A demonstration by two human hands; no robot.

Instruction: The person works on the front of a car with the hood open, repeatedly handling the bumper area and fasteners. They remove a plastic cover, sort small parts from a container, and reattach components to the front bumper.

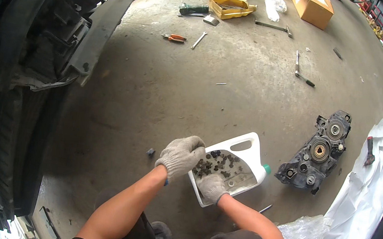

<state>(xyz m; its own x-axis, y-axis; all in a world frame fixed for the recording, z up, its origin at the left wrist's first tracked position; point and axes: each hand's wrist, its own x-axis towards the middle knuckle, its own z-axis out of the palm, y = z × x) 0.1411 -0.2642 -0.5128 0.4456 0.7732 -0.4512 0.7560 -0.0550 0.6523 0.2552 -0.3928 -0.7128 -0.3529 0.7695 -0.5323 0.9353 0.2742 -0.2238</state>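
Observation:
A white plastic jug [255, 163], cut open on one side, lies on the floor in front of me with its green cap [267, 169] to the right. Many small dark plastic clips [224, 162] are spread in its far left part. My left hand [182, 156], in a grey knitted glove, is closed at the jug's left rim. Inside the jug, my right hand [212, 188], gloved alike, reaches down at the near edge of the clips. Its fingertips are hidden, so whether they hold a clip does not show.
A headlight unit [318, 151] lies to the right, beside white sheeting [363, 194]. Car bodywork [98, 31] stands at left. Farther off are pliers [174, 38], a wrench [199, 40], a hammer [274, 27], a ratchet [302, 76], a yellow basket [230, 12] and a cardboard box [311, 11].

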